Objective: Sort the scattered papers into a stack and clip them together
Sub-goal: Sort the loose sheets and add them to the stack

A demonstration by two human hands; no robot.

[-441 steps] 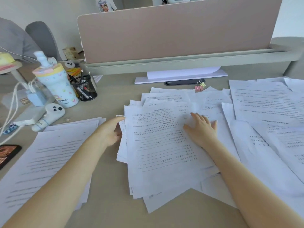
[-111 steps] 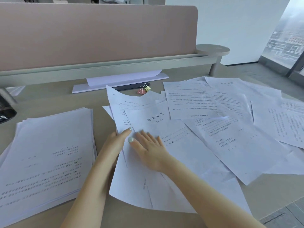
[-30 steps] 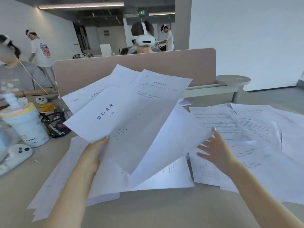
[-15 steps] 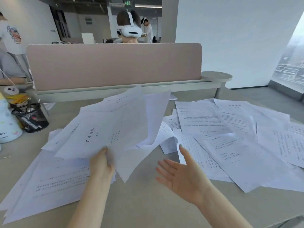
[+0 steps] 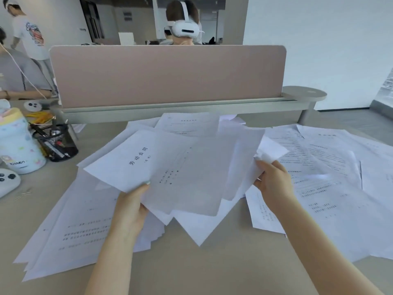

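Beige desk surface [image 5: 191, 269] fills the head view, bounded at the back by a dusty-pink rounded partition panel [image 5: 168, 75] on a grey-green rail. Beyond the panel, a person wearing a white headset is partly visible; other people stand or sit at far left.

Left hand [image 5: 129, 211]: clenched on the lower left edge of a fanned bundle of white printed sheets [image 5: 180, 167], thumb on top. The bundle is lifted clear of the desk, its sheets splayed and unaligned; the uppermost sheet bears a printed title.

Right hand [image 5: 272, 184]: grasping the right edge of the same bundle, fingers closed around crumpled paper at that edge.

Beneath and left of the bundle, a rough stack of white printed pages [image 5: 70, 226] lies flat on the desk, edges uneven. To the right, loose white printed sheets [image 5: 331, 177] lie scattered and overlapping, reaching the desk's right edge.

At far left stand a pastel patterned drinks bottle [image 5: 19, 145], a black mesh pen holder [image 5: 57, 143] just beside it, and a white handheld controller [image 5: 8, 182] in front.
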